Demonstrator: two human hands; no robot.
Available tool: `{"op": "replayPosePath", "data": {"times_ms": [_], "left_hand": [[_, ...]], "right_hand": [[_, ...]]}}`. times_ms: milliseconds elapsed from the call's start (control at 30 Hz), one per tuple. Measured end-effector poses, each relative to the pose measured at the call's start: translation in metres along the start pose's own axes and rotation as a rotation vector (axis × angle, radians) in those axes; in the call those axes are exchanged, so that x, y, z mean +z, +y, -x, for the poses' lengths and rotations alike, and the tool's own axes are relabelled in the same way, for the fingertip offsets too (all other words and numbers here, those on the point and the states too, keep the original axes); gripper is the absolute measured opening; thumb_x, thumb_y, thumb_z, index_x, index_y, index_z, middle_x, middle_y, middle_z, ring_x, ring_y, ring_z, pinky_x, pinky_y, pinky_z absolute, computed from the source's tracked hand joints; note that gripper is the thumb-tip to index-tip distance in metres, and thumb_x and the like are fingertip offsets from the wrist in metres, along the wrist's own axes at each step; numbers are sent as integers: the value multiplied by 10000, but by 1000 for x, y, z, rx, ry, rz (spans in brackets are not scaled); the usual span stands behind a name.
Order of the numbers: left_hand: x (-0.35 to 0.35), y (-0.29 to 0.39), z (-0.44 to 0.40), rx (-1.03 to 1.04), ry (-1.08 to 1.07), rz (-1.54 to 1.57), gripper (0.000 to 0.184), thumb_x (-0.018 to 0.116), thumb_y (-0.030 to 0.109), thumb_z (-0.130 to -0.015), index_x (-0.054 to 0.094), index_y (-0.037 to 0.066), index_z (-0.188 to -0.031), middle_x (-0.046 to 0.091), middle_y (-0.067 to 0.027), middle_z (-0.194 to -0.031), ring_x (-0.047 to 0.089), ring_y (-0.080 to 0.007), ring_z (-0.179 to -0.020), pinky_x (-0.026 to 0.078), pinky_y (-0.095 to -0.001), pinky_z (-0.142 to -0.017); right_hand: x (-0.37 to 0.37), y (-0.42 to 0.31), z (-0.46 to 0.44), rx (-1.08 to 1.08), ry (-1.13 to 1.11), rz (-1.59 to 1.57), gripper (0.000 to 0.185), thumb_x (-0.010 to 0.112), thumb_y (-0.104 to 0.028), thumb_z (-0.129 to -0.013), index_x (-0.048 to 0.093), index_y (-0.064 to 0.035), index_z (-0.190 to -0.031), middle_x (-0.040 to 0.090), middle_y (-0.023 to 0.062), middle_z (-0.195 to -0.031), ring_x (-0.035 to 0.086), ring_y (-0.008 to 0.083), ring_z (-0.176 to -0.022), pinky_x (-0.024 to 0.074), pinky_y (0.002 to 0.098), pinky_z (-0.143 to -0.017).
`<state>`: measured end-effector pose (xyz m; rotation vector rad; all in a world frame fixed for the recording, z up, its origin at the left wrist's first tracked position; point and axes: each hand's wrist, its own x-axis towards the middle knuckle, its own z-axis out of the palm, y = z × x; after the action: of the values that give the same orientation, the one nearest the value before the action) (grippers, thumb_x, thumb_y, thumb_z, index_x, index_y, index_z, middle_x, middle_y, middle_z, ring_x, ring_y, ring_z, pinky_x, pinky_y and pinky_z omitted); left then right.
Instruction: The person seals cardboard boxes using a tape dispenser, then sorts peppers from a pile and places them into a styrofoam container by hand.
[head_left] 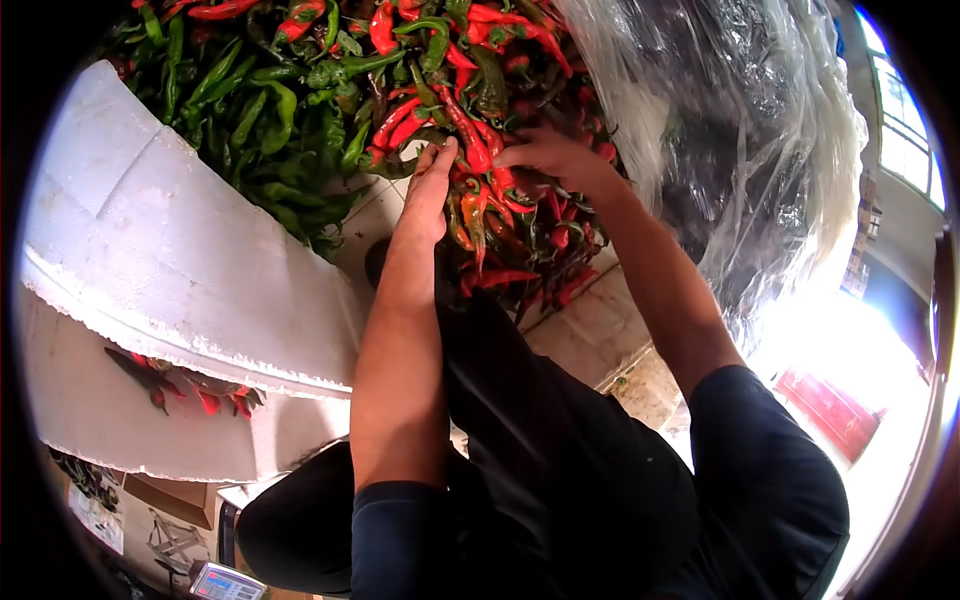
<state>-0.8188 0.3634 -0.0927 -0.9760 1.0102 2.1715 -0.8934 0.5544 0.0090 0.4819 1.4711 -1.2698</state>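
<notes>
Clothing: dark trousers [560,420] and dark short sleeves [400,525] on the near side of the red pepper heap [505,225].
Keypad device: near left of the heap, with a coloured panel [228,582]; its markings are too small to read.
White slabs: pale, rough-edged, foam-like pieces [190,230] left of the heap; a few red peppers [205,395] lie on the lower one.
Left hand: at the heap's left side [430,188], fingers extended against the peppers; cannot tell whether it grips one.
Right hand: over the heap's right part [560,160], fingers bent among the peppers; cannot tell what it grasps.
Surface: pale tiles [372,212] with dark joints, showing at the heap's left edge.
Green peppers: piled [240,110] beyond and left of the heap.
Clear plastic: crinkled sheeting [740,150] right of the heap.
Room: a bright, barred window [905,115] far right of the heap.
</notes>
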Motion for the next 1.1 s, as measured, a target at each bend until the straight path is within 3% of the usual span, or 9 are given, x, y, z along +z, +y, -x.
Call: {"op": "replayPosePath", "data": {"times_ms": [133, 233, 300, 367, 500, 667, 867, 1000, 1100], "left_hand": [[4, 6, 12, -100, -56, 139, 659, 711, 374, -926, 403, 146, -1462, 597, -112, -1304, 607, -252, -1112, 548, -425, -869], [4, -3, 25, 20, -120, 209, 623, 718, 284, -922, 426, 136, -1452, 630, -119, -1240, 630, -241, -1053, 550, -407, -868], [10, -14, 44, 143, -74, 272, 631, 679, 210, -950, 400, 91, -1502, 609, -104, -1302, 601, -220, -1138, 516, -359, -948], [7, -21, 58, 252, -155, 383, 592, 630, 199, -994, 383, 92, -1522, 582, -77, -1349, 570, -204, -1194, 492, -350, -996], [-7, -13, 88, 154, -245, 611, 420, 470, 353, -1079, 485, 94, -1410, 599, -56, -1288, 585, -190, -1165, 510, -368, -1008], [-6, 7, 129, 354, -286, 524, 671, 282, 587, -1046, 309, 149, -1554, 490, -72, -1467, 517, -249, -1303, 413, -414, -1122], [1, 36, 147, 502, -593, 565, 800, 475, 645, -944, 292, 169, -1562, 442, -67, -1509, 471, -237, -1348, 418, -415, -1127], [33, 96, 197, 597, -341, 461, 874, 629, 646, -864, 322, 190, -1544, 468, -74, -1482, 490, -248, -1327, 428, -433, -1118], [16, 135, 217, 942, -642, 456, 884, 647, 604, -878, 244, 193, -1549, 477, -97, -1457, 515, -263, -1280, 458, -432, -1078]], "right_hand": [[50, 6, 8, -111, 345, 329, 643, 816, -289, -705, 571, 85, -1167, 631, 80, -752, 609, 168, -573, 491, 303, -484], [53, 12, 18, -134, 180, 102, 495, 776, -213, -761, 597, 27, -1156, 662, 69, -819, 626, 141, -625, 483, 267, -475], [66, 13, 37, -251, 188, 259, 427, 756, -185, -788, 611, -20, -1154, 666, 49, -844, 648, 151, -702, 506, 281, -538], [92, 36, 43, -483, 494, 474, 524, 767, -234, -770, 586, -42, -1223, 696, 121, -988, 696, 281, -884, 549, 379, -787], [151, 48, 58, -628, 791, 737, 646, 743, -282, -777, 515, -49, -1334, 588, 218, -1296, 634, 425, -1062, 549, 452, -865], [177, 31, 90, -691, 783, 935, 657, 747, -268, -765, 511, -23, -1327, 572, 293, -1307, 705, 399, -812, 592, 430, -673], [191, -4, 130, -990, 808, 942, 656, 799, -209, -724, 544, -1, -1291, 567, 270, -1323, 707, 381, -792, 588, 396, -659], [204, -35, 157, -1153, 792, 925, 665, 830, -195, -695, 564, -13, -1277, 564, 274, -1333, 715, 375, -821, 588, 403, -650], [227, -65, 179, -1395, 740, 933, 676, 817, -217, -689, 561, -42, -1290, 524, 299, -1340, 709, 336, -795, 587, 372, -589]]}}
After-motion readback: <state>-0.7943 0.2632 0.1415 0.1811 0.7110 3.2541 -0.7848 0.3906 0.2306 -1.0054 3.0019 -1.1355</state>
